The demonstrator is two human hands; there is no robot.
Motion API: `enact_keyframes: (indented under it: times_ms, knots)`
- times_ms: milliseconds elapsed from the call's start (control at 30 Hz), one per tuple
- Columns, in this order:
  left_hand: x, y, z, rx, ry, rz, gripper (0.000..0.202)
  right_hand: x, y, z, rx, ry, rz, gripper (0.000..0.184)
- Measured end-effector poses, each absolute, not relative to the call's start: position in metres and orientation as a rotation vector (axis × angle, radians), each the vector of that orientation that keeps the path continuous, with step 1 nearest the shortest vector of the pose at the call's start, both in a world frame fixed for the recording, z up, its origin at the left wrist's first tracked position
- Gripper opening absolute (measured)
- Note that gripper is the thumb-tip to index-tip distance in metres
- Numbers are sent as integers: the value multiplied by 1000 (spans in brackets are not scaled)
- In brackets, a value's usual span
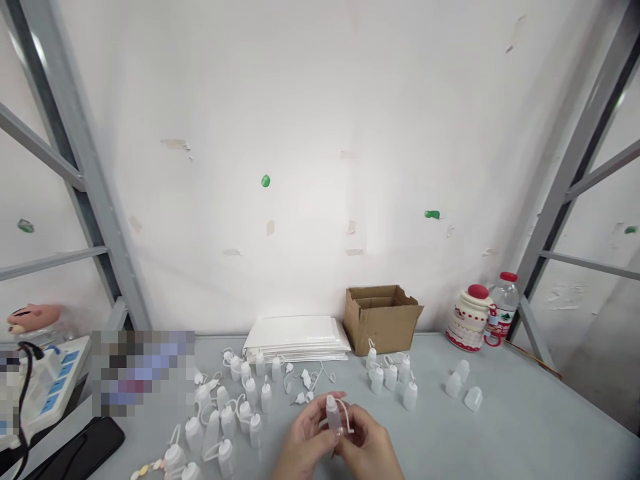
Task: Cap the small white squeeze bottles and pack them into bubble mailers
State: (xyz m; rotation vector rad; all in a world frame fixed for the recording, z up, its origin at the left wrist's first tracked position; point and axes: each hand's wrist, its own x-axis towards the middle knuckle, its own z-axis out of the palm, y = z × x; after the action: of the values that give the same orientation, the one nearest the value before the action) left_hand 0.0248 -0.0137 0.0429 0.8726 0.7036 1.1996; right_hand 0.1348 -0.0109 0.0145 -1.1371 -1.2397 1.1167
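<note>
A small translucent squeeze bottle [333,415] with a white top stands nearly upright between my hands at the bottom middle. My left hand [307,441] is closed around its body, thumb across the front. My right hand [371,443] closes on its lower right side, fingertips partly hidden. A thin white strap curves from the bottle's top down toward my right fingers. Loose white caps with straps [306,380] lie just beyond my hands. Many similar bottles [229,421] stand to the left, and several more bottles [391,377] stand to the right.
Three clear caps [453,385] lie at right. Behind are a white stack of flat sheets [295,333], an open cardboard box [383,327], a red-lidded jar [469,320] and a plastic bottle [506,300]. A black phone [83,450] and power strip [55,387] lie left.
</note>
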Motion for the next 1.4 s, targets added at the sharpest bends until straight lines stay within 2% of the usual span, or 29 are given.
enact_keyframes:
  times_ms: [167,433,800,1067,1133,1233,1400]
  knots:
    - [22,-13,46,807,748,1152,33,135,-13,19,-1134,-1252,1119,28]
    - [22,-13,46,763,741,1136,33,140,-13,26,-1168,-1306,1226,20]
    - [23,-11,40,764,723,1056,60,139,-7,24,-952,-1129,1610,39]
    - [19,-11,39,1023,736,1068,55,143,-3,20,-878,-1135,1670,41]
    - [14,-11,44,1158,867,1128,45,143,-3,23,-903,-1093,1607,43]
    - [5,-9,45,1550,1325,1207,36,146,-4,35,-945,-1023,1480,43]
    - [-3,-2,26,2284,2019,784,43,154,-4,55,-1016,-979,1394,40]
